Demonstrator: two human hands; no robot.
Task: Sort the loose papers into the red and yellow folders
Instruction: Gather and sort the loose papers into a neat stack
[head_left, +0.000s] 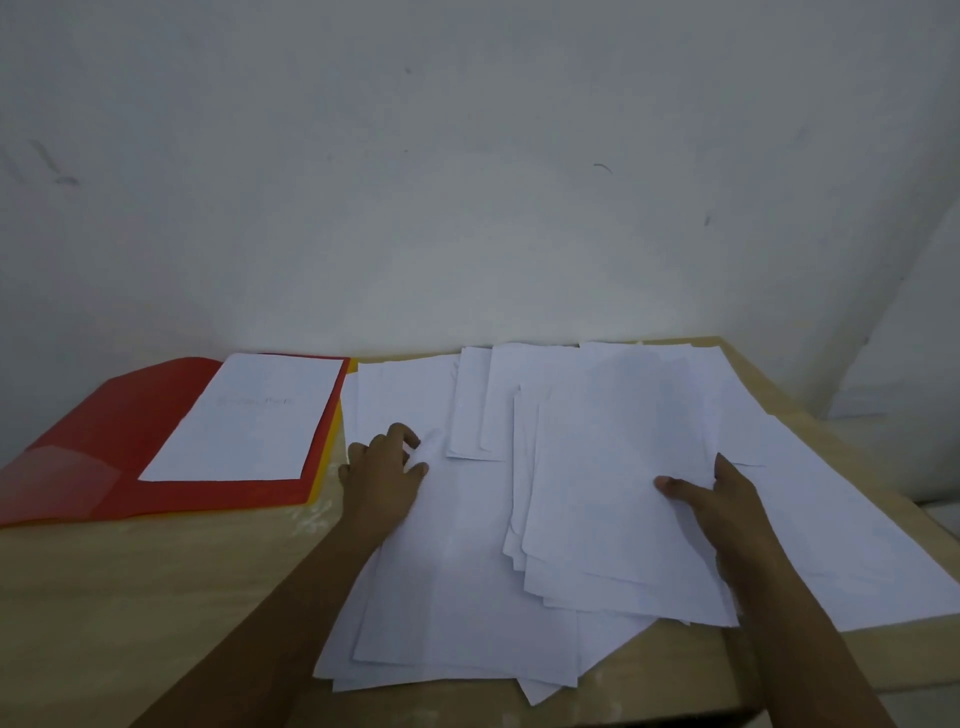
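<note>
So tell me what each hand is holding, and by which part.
The right hand pinches a small stack of papers at its right edge, thumb on top. The left hand only presses a loose sheet.

Two bare, sleeveless forearms

Both bare forearms were extended forward from the bottom edge of the view, the left one angled up from the lower left and the right one from the lower right corner. The left hand (384, 467) was held palm down with its knuckles raised and its fingers bent, the fingertips directed forward and to the right. The right hand (719, 499) was turned partly on its edge, its thumb (675, 486) stretched out flat toward the left and its remaining fingers tucked out of sight, so their curl could not be made out.
</note>
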